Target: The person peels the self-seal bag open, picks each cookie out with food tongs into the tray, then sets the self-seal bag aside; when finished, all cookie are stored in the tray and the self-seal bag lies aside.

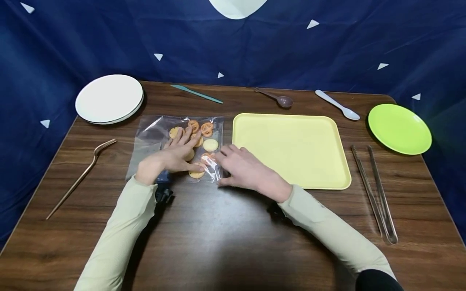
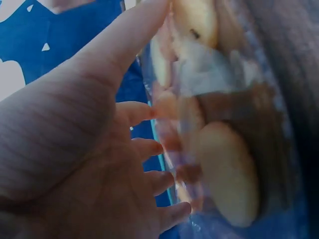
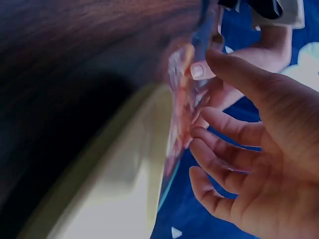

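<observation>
A clear plastic bag (image 1: pixel 151 129) lies flat left of the tray, holding round cookies (image 1: pixel 210 145) and pretzel-shaped snacks (image 1: pixel 206 129). My left hand (image 1: pixel 171 157) spreads its fingers over the bag's middle, the fingertips among the cookies and pretzels. In the left wrist view its straightened fingers reach along the bag's surface, with a large oval-looking cookie (image 2: pixel 227 174) close to the palm. At the bag's right edge is my right hand (image 1: pixel 245 167), fingers loosely bent. The right wrist view shows its fingertips (image 3: pixel 199 134) beside the bag, thumb apart from them.
The yellow tray (image 1: pixel 291 151) stands close beside my right hand. Around lie a fork (image 1: pixel 81 176), white plates (image 1: pixel 109 99), a teal knife (image 1: pixel 198 93), a measuring spoon (image 1: pixel 284 101), a white spoon (image 1: pixel 340 106), a green plate (image 1: pixel 399 128) and metal tongs (image 1: pixel 376 198).
</observation>
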Action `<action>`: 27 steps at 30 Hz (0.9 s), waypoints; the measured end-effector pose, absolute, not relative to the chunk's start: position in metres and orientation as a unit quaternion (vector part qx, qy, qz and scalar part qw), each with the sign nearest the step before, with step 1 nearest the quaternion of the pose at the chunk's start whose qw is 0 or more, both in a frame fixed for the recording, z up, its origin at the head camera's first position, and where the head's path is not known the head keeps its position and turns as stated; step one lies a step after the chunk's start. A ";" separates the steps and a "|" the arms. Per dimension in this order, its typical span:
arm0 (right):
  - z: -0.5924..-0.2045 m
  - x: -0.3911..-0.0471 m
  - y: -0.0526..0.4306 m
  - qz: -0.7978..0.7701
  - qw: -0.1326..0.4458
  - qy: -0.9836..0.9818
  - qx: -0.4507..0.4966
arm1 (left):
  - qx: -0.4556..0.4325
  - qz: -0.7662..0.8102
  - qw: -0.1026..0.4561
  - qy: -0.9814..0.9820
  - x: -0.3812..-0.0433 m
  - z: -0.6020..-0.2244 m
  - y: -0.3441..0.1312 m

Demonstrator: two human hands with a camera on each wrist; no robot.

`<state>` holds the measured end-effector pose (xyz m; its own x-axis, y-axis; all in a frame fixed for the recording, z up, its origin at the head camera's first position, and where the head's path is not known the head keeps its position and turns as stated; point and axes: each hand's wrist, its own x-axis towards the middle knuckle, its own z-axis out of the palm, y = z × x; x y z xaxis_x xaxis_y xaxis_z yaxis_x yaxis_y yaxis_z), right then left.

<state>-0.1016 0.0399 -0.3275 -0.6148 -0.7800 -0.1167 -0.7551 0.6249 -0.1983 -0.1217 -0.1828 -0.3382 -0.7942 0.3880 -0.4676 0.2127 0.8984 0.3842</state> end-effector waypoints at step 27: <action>-0.342 -0.098 0.018 0.025 0.100 0.863 -0.495 | 0.156 0.168 0.295 0.928 -0.125 -0.351 -0.186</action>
